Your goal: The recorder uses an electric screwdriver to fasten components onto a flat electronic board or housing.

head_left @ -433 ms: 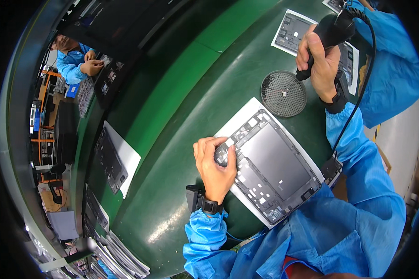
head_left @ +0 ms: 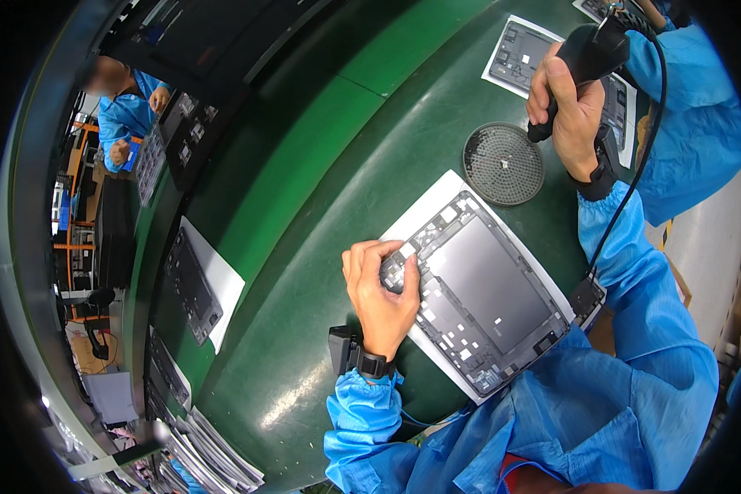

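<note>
A grey tablet housing [head_left: 490,284] with a smooth rectangular plate in its middle lies on a white sheet [head_left: 422,204] close to my body. My left hand [head_left: 379,292] grips its left edge, thumb and fingers curled over the small fittings there. Up at the right, my right hand [head_left: 570,115] is wrapped round a black handheld tool [head_left: 589,56] with a thick grip; I cannot make out its exact kind. The tool is held above the table. Just left of and below the grip sits a round, perforated grey dish [head_left: 504,165] with a small pale piece in it.
More housings on white sheets lie at the upper right [head_left: 519,56] and on the left ledge [head_left: 191,288]. A black cable [head_left: 646,156] runs down beside my right arm. Stacked sheets [head_left: 214,453] stand at the lower left. One co-worker [head_left: 125,111] is across; another's blue sleeve [head_left: 687,123] is at right.
My hands keep their holds almost unmoved. The co-worker at the upper left has moved their hands apart, one of them dropping lower. The whole view has shifted very slightly.
</note>
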Demonstrator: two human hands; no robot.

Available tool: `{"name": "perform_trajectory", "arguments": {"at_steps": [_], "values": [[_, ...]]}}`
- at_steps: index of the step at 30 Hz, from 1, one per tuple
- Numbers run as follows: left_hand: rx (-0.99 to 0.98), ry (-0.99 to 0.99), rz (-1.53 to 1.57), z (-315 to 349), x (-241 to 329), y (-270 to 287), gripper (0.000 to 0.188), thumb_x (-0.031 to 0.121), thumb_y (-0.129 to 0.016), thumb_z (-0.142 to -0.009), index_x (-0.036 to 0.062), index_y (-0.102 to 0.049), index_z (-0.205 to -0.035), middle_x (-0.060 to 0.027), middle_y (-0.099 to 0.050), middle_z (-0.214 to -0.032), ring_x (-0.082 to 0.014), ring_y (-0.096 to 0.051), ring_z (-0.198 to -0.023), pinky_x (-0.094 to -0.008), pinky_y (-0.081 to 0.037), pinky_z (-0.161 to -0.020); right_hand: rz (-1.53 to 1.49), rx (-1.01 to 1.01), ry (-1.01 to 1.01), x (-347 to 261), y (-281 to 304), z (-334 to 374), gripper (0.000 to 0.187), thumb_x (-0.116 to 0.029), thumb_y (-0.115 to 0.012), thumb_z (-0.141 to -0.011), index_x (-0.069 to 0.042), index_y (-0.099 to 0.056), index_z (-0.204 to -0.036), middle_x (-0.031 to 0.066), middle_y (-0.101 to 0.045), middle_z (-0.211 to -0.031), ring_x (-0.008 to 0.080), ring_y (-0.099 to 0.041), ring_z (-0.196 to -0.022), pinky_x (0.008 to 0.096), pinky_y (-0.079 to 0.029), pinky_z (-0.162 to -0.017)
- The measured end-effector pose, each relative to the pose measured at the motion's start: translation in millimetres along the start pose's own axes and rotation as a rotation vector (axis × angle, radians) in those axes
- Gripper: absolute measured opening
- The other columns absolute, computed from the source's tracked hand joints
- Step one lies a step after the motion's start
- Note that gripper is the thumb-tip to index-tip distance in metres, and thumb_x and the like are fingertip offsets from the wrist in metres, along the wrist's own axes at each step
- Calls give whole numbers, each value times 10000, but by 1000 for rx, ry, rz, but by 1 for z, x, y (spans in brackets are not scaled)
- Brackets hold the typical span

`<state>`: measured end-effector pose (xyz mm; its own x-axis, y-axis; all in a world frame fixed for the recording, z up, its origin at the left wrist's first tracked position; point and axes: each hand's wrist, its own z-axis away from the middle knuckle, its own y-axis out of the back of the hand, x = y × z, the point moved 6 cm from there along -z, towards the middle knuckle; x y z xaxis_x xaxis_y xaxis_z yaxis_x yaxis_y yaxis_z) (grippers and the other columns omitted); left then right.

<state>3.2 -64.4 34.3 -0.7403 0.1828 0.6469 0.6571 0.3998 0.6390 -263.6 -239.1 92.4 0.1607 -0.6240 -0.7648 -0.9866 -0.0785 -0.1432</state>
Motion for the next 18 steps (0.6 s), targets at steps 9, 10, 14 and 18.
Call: {"name": "perform_trajectory", "arguments": {"at_steps": [9, 10, 14, 18], "values": [[17, 2, 18, 1, 0, 2, 196, 12, -766, -776, 20, -679, -951, -119, -629, -939, -283, -570, -901, -381, -464, -800, -87, 49, -28, 5, 2, 2, 217, -245, -627, -1037, -37, -569, -1020, 8, -534, -637, 77, -497, -482, 240, -412, -456], [22, -11, 20, 1, 0, 2, 195, 11, -766, -775, 20, -677, -948, -119, -629, -935, -286, -570, -900, -383, -463, -802, -79, 63, -30, 3, 1, 3, 214, -241, -622, -1039, -35, -567, -1025, 8, -530, -638, 79, -498, -487, 241, -415, -462], [40, -31, 23, 3, -1, 2, 202, 23, -768, -765, 18, -674, -944, -126, -628, -926, -300, -569, -894, -391, -458, -807, -142, 117, 9, -19, -6, 1, 202, -228, -567, -1062, -32, -556, -1015, 18, -505, -632, 87, -484, -488, 240, -421, -474], [56, -41, 20, 4, -4, 4, 211, 31, -774, -759, 23, -678, -946, -127, -621, -929, -313, -564, -895, -403, -449, -815, -242, -88, 71, -67, -73, 10, 266, -292, -482, -1073, -31, -484, -1122, 36, -464, -673, 100, -434, -500, 263, -418, -468]]}}
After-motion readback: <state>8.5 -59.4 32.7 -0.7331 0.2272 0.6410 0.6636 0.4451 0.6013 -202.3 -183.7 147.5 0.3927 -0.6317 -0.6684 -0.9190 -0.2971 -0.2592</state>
